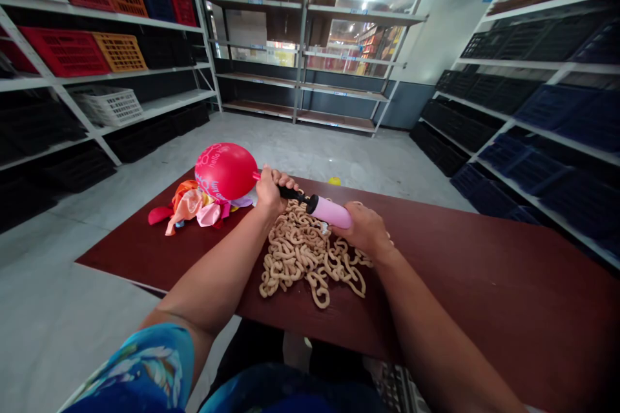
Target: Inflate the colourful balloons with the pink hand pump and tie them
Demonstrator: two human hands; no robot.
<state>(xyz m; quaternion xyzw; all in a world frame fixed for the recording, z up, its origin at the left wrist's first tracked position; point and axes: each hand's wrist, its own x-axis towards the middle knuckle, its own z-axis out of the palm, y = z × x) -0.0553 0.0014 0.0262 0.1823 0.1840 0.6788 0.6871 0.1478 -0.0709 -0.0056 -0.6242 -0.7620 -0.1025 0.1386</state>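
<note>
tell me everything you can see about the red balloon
The red balloon is inflated and rounded, with a smooth surface that looks like thin rubber, printed with paler patterns and lettering, part of it reading "hello". It lies sideways, its narrow neck pointing to the left hand, which grips it by the black end of the pump. Limp balloons lie below; whether it touches them is unclear.

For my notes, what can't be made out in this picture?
Head view: mouth of the round red rubber balloon, hidden by the left grip.
Head view: cylindrical pink plastic pump, near end hidden by the right grip.
Head view: right end of the dark-red table, cut off by the edge.
Head view: writing on the blue shelf label, too small.
</note>
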